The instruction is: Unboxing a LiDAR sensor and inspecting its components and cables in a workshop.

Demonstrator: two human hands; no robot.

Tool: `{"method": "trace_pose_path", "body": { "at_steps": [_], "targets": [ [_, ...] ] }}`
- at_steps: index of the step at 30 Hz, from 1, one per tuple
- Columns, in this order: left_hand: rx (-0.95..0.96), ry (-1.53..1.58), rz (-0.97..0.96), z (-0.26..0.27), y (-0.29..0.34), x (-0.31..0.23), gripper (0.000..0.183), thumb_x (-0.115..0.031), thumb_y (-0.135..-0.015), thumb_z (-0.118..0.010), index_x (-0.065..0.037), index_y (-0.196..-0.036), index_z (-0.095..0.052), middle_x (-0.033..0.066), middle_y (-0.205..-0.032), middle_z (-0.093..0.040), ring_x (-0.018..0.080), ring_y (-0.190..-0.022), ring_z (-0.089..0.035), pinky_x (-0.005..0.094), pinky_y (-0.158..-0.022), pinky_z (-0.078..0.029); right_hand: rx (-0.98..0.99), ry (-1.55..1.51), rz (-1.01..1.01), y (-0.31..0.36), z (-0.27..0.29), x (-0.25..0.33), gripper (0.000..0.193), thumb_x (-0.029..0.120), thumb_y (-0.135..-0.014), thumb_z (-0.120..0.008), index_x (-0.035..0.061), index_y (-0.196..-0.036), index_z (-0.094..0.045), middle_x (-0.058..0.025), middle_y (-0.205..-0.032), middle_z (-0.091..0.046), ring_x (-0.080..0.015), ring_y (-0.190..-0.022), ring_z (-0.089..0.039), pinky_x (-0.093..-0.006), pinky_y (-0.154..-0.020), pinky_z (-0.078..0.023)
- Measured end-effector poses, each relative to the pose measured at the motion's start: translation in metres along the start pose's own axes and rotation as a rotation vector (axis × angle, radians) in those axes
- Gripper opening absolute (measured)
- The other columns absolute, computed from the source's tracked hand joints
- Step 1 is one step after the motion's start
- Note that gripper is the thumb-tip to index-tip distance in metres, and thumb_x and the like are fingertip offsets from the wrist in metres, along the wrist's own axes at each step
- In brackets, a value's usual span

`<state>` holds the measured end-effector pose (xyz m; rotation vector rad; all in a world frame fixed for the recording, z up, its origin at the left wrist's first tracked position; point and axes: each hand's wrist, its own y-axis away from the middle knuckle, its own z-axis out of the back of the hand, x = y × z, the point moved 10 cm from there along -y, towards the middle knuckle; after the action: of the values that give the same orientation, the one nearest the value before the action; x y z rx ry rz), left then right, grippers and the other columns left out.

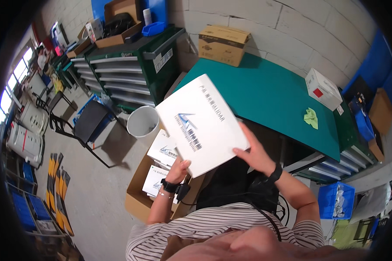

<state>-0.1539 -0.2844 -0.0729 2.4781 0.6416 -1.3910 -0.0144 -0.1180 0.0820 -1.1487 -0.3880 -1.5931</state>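
A white product box (pixel 207 126) with a blue logo and dark print is held up in front of me, tilted. My left hand (pixel 177 170) grips its lower left corner, the thumb lying on the printed face. On the box's right edge is my right hand (pixel 256 152), thumb on the face and fingers mostly hidden behind. Below my left hand stands an open cardboard carton (pixel 136 195) holding similar white boxes (pixel 154 180). The held box overlaps the near left part of a green-topped table (pixel 257 89).
On the table are a closed cardboard box (pixel 224 45), a white box (pixel 322 89) with a red mark and a yellow-green cloth (pixel 310 118). A white bin (pixel 142 124) and black chair (pixel 89 126) stand left. Beyond is a drawer cabinet (pixel 122 74); a blue crate (pixel 336 200) sits right.
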Motion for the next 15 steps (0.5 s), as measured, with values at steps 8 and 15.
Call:
{"method": "trace_pose_path", "body": {
  "at_steps": [8, 15],
  "targets": [
    [0.147, 0.05, 0.124, -0.128, -0.066, 0.014, 0.077, -0.04, -0.084, -0.064, -0.01, -0.143, -0.024, 0.0091, -0.136, -0.042, 0.0218, -0.121, -0.045, 0.04, -0.101, -0.036, -0.146, -0.131, -0.174, 0.019, 0.127, -0.052, 0.07, 0.025, -0.085, -0.068, 0.009, -0.144, -0.033, -0.0111, -0.132, -0.049, -0.0212, -0.116, -0.048, -0.0314, -0.094, -0.041],
    [0.023, -0.101, 0.346, -0.194, -0.105, 0.033, 0.091, -0.056, -0.078, -0.067, -0.017, -0.141, -0.015, 0.0107, -0.135, -0.035, 0.0262, -0.112, -0.044, 0.0416, -0.088, -0.039, -0.263, -0.409, -0.534, 0.03, 0.196, -0.118, 0.066, 0.041, -0.085, -0.063, 0.0226, -0.142, -0.035, -0.0037, -0.127, -0.046, -0.0189, -0.111, -0.043, -0.0382, -0.082, -0.039]
  ]
}}
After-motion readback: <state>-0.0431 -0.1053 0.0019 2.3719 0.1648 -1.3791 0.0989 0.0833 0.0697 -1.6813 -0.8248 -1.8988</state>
